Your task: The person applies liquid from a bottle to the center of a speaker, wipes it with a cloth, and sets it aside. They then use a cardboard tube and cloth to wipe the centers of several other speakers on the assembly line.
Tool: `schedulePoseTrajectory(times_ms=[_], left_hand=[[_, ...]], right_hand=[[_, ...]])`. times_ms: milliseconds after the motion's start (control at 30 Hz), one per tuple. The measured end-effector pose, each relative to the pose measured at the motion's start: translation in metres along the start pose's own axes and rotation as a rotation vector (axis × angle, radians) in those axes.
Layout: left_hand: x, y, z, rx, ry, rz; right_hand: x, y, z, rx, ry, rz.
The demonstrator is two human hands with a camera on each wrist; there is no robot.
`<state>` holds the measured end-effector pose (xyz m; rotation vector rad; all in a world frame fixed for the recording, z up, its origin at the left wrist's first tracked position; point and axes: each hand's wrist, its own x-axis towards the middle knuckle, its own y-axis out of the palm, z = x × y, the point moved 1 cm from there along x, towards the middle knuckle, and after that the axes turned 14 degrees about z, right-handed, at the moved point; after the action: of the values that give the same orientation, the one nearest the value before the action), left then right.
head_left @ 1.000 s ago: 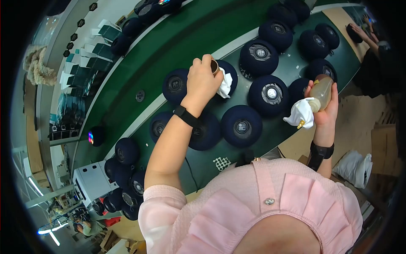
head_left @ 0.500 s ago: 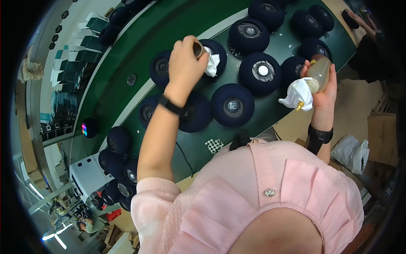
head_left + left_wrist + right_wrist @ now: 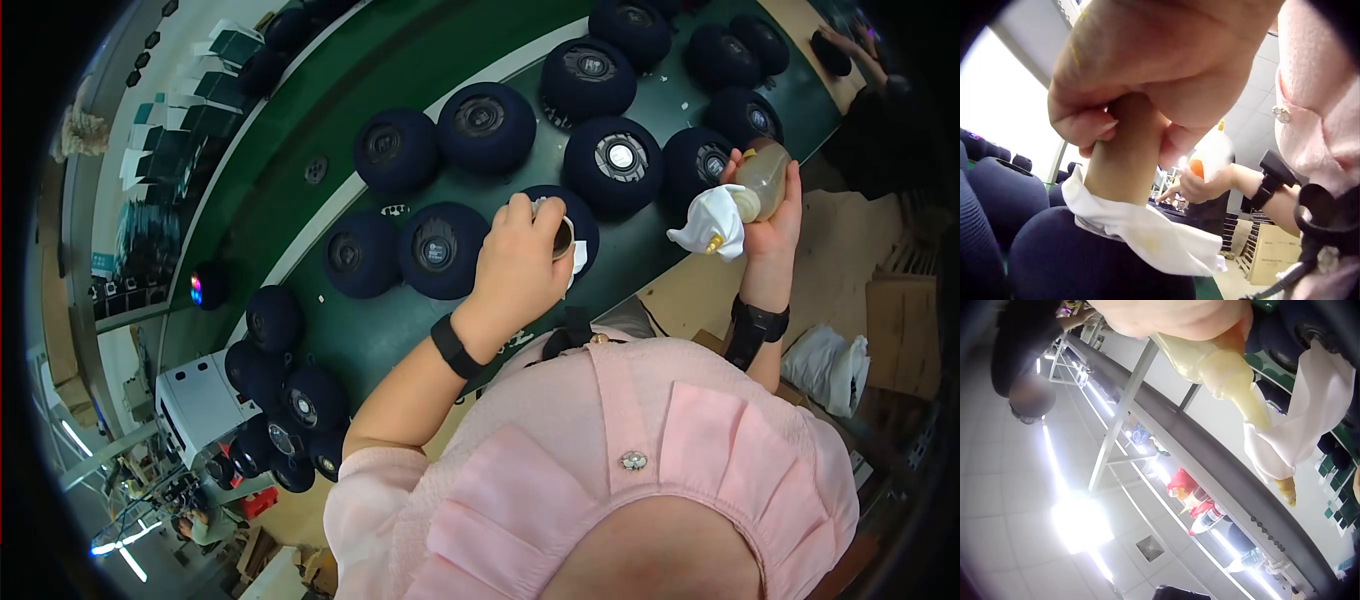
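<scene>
My left hand (image 3: 522,250) grips a short brown tube (image 3: 1125,153) with white cloth (image 3: 1147,228) wrapped around its lower end. The cloth end sits on top of a navy fabric-covered round unit (image 3: 1041,256) near the front edge of the table. In my right hand (image 3: 775,225) a translucent squeeze bottle (image 3: 765,180) is held, its gold-tipped nozzle (image 3: 714,243) pointing down and toward me. Another white cloth (image 3: 708,218) is wrapped around the nozzle. The left hand covers part of the unit's top in the head view.
Several similar navy round units (image 3: 613,165) with black ring tops stand on the green table (image 3: 375,335). More are piled beside a white box-shaped machine (image 3: 205,405) at the left. Opened cartons (image 3: 165,150) line the far side. Another person's hand (image 3: 850,50) shows at upper right.
My left hand has moved the tube and cloth from a unit in the back row to one nearer me, to the right. The right hand stays nearly in place with the bottle.
</scene>
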<state>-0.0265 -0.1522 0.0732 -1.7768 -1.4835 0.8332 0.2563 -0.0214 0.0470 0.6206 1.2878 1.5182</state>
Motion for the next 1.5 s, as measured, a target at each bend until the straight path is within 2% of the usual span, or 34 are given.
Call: schedulePoseTrajectory(times_ms=[100, 167, 233, 333, 433, 600, 1033, 1200, 1300, 1333, 1367, 1433, 1467, 1500], left_hand=[[0.001, -0.004, 0.000, 0.019, -0.027, 0.013], [-0.001, -0.014, 0.006, -0.073, -0.022, -0.060], [-0.005, -0.026, 0.003, -0.136, -0.061, -0.043], [-0.006, -0.016, 0.006, -0.173, -0.009, -0.019], [-0.003, -0.007, 0.005, -0.120, -0.035, 0.065], [-0.002, -0.006, -0.004, -0.021, 0.021, 0.026], [0.001, 0.005, -0.005, 0.015, -0.033, 0.060], [-0.001, 0.006, -0.003, -0.009, -0.039, -0.008], [-0.019, -0.006, 0.004, -0.084, 0.048, -0.042], [-0.029, -0.016, 0.003, -0.079, 0.064, -0.065], [-0.041, -0.022, 0.001, -0.075, -0.010, -0.063], [-0.051, -0.023, 0.004, -0.058, -0.013, -0.075], [-0.052, -0.023, 0.004, -0.070, -0.030, -0.072], [-0.050, -0.022, 0.004, -0.068, -0.024, -0.072]], right_hand=[[-0.001, -0.004, 0.002, 0.027, -0.033, 0.002], [0.000, -0.005, 0.005, 0.026, -0.085, -0.091], [0.000, -0.007, 0.009, 0.028, -0.095, -0.075], [-0.002, -0.009, 0.010, 0.025, -0.093, -0.046], [-0.001, -0.008, 0.008, 0.020, -0.079, -0.017], [0.001, -0.013, 0.006, 0.038, -0.028, 0.017], [0.007, -0.016, 0.000, 0.030, -0.033, -0.070], [0.006, -0.015, -0.007, 0.088, 0.007, -0.055], [0.004, -0.009, -0.003, 0.058, -0.075, -0.127], [0.002, -0.011, 0.001, 0.009, -0.096, -0.049], [-0.002, -0.013, 0.003, 0.017, -0.110, -0.069], [-0.004, -0.012, 0.008, 0.072, -0.059, 0.004], [-0.002, -0.008, 0.007, 0.041, -0.123, -0.104], [-0.003, -0.010, 0.007, 0.043, -0.128, -0.102]])
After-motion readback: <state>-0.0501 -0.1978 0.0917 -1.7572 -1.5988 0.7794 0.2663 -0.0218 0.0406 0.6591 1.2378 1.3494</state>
